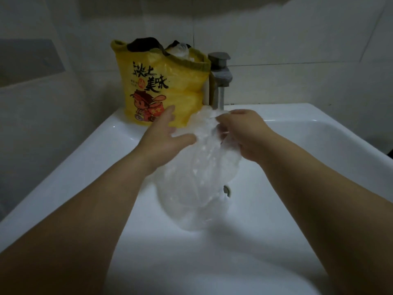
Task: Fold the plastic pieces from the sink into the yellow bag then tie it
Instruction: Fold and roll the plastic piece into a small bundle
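My bare forearms both reach out over the white sink [119, 133]. My right grip [244, 135] is clenched on the bunched top edge of a clear plastic piece [197, 188], fingers curled under. The sheet hangs crumpled from it, down toward the basin. My left grip [168, 135] is released, with the fingers straight and spread and the palm turned toward the plastic. The thumb lies at the sheet's left edge, but I cannot tell whether it touches.

The plastic hangs between my two hands and hides most of the drain [227, 190], which shows only at the sheet's right side. The grey faucet [220, 69] stands at the far rim, its lower stem partly behind the plastic's top.

Just left of the faucet, the yellow bag [161, 86] stands upright on the sink's far left rim. Its mouth is open, with something dark and some whitish crumpled plastic showing at the top.
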Demonstrator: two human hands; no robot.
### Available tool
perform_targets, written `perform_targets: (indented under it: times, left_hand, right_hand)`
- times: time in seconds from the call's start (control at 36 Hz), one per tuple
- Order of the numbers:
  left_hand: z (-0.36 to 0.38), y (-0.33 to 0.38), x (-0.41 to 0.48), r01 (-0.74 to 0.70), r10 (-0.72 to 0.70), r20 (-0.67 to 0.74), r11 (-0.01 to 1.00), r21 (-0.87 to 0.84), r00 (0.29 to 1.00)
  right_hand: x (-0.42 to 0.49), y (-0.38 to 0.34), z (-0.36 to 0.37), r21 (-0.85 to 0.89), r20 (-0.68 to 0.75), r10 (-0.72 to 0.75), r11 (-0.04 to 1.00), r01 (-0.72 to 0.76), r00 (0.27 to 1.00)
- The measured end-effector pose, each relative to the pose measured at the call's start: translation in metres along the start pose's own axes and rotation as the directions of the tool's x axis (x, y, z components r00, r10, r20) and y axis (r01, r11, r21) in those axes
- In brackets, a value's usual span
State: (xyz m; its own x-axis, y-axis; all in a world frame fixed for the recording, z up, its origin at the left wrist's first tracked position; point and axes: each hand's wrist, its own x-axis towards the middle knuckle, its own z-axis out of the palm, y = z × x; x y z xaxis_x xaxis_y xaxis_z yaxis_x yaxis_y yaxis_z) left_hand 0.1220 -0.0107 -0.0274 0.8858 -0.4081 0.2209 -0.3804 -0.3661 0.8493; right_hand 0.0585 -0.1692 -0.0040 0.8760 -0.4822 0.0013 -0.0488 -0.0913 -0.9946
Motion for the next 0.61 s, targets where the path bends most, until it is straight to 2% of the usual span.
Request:
perform_targets:
  times: [0.03, 0.06, 0.11, 0.19, 0.25, 0.36, 0.42, 0.47, 0.56, 0.61]
  left_hand:
    - [0.003, 0.005, -0.003, 0.005, 0.001, 0.059, 0.995, -0.102, 0.998]
    - [0.006, 0.006, -0.004, 0.009, 0.006, 0.111, 0.991, -0.133, 0.994]
    - [0.010, 0.004, -0.004, -0.046, 0.063, 0.147, 0.992, -0.116, 0.987]
    - [0.007, 0.003, -0.001, -0.054, 0.052, -0.014, 0.982, -0.179, 0.999]
    - [0.001, 0.005, 0.003, -0.008, -0.020, -0.096, 0.960, -0.278, 0.995]
    - [-0.007, 0.000, 0.011, 0.051, -0.131, -0.213, 0.937, -0.346, 0.968]
    - [-0.009, -0.003, 0.012, 0.084, -0.171, -0.211, 0.926, -0.367, 0.962]
    - [-0.009, -0.001, 0.011, 0.131, -0.207, -0.160, 0.912, -0.389, 0.965]
    - [-0.010, -0.001, 0.010, 0.133, -0.176, -0.073, 0.908, -0.398, 0.982]
    - [-0.010, -0.001, 0.010, 0.135, -0.150, -0.008, 0.910, -0.392, 0.989]
  right_hand:
    - [-0.003, 0.000, 0.003, -0.027, 0.046, -0.016, 0.999, 0.017, 0.999]
    - [-0.006, 0.001, 0.005, -0.041, 0.086, -0.027, 0.999, 0.031, 0.996]
    - [-0.008, 0.000, 0.005, -0.063, 0.132, -0.051, 0.996, 0.060, 0.990]
    - [-0.008, 0.000, 0.001, -0.227, 0.129, -0.066, 0.969, 0.095, 0.989]
    - [-0.003, 0.002, -0.002, -0.355, 0.110, -0.063, 0.930, 0.098, 0.992]
    - [0.001, 0.005, -0.011, -0.394, 0.096, 0.081, 0.918, -0.036, 0.992]
    - [0.001, 0.003, -0.015, -0.334, 0.145, 0.165, 0.936, -0.108, 0.976]
    - [-0.001, -0.001, -0.017, -0.210, 0.222, 0.184, 0.968, -0.137, 0.958]
    - [-0.006, -0.008, -0.017, 0.128, 0.280, 0.056, 0.987, -0.096, 0.958]
    - [-0.012, -0.014, -0.018, 0.273, 0.365, -0.039, 0.960, -0.067, 0.930]
